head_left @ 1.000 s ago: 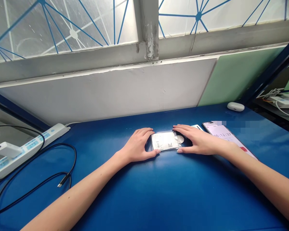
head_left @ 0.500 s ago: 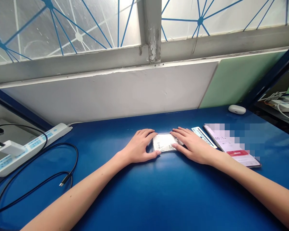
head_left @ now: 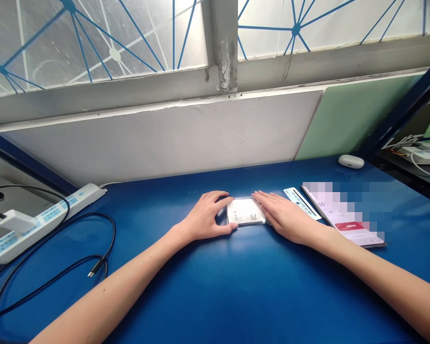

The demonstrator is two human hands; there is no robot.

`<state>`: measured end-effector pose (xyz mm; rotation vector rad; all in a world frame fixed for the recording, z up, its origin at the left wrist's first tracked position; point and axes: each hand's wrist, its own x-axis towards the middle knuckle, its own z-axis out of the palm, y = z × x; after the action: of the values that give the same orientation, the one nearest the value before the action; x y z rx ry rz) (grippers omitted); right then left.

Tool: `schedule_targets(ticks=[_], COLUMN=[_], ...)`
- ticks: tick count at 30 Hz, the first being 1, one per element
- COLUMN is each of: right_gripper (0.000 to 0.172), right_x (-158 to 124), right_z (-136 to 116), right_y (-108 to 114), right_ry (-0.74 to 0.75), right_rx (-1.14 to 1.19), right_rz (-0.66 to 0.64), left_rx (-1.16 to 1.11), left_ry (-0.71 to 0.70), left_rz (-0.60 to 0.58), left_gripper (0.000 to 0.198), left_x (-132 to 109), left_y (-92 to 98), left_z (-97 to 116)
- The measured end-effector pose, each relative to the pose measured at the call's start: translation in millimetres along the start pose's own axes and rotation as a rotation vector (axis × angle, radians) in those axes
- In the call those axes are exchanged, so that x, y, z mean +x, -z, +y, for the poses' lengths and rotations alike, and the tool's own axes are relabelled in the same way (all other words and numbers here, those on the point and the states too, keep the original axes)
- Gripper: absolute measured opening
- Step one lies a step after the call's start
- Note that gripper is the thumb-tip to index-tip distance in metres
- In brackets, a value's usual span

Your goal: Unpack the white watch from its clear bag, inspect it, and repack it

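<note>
A small flat packet (head_left: 246,211) in shiny clear wrapping lies on the blue table, with white printed paper and a dark square code near its lower right corner. My left hand (head_left: 208,217) spans its left end, index finger at the far corner and thumb at the near one, holding it by the edges. Flat along the right end rests my right hand (head_left: 284,215), its fingers stretched out side by side and covering that edge. What lies beneath those fingers is hidden.
To the right are a white-and-blue ruler-like card (head_left: 301,203), a phone (head_left: 344,220) partly blurred out, and a white earbud-type case (head_left: 351,161). On the left lie a power strip (head_left: 53,217) with a white plug and a looped black cable (head_left: 112,239). A wall panel (head_left: 186,138) stands behind.
My right hand's fingers have come together and its thumb has left the packet's face, so more of the printed face shows. My left hand keeps nearly the same place.
</note>
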<state>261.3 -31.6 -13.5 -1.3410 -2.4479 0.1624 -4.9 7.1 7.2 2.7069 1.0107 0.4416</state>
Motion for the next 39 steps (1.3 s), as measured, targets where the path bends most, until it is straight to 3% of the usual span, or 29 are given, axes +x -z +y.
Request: schedule_targets(ticks=[11,30,35,39], right_gripper=[0.06,0.048,0.045,0.036], right_x=[2,3,2,3], right_z=[2,12,10,12], right_y=[3,1,2,9], right_ry=[-0.04,-0.076,-0.006,0.029], right_rx=[0.088,0.236,0.175,0.093], right_rz=[-0.041,0.006,0.001,0.092], left_rx=[-0.059,-0.041,-0.018,-0.017], left_ry=[0.028,-0.028,-0.051,-0.039], left_rz=[0.013,0.038,0.058,0.072], left_gripper=[0.064,0.06,0.06,0.058], left_x=[2,1,0,0], left_y=[-0.4,-3.0,-3.7,-3.6], left_z=[-3,-3,-2,-1])
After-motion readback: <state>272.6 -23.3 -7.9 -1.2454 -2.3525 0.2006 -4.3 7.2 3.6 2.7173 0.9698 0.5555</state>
